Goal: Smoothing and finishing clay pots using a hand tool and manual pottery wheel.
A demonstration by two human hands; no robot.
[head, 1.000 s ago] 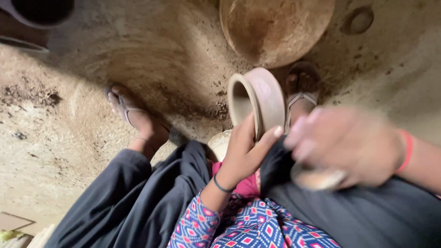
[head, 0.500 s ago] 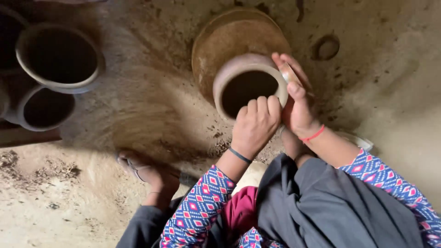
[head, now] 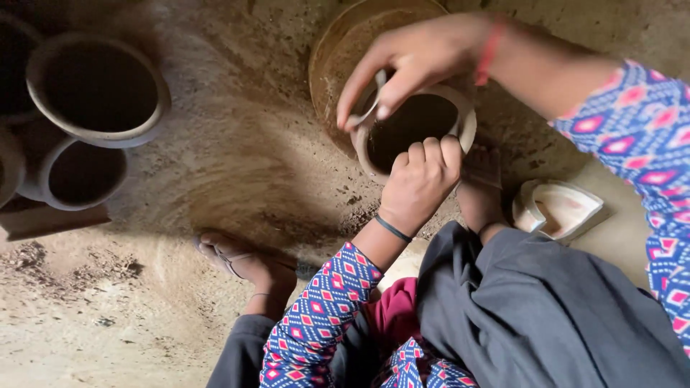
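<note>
Hands, left [head: 419, 183] and right [head: 417, 61], grip one clay pot [head: 463, 118]; two pots [head: 97, 90] stand apart.

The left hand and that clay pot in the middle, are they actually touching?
Touching. In the head view the left hand grips the near rim of the clay pot, its fingers curled over the edge into the opening.

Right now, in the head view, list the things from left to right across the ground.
Large clay pot and smaller pot below it → sandalled foot → left hand gripping the near rim of the small clay pot, right hand pinching its far-left rim → pale dish.
</note>
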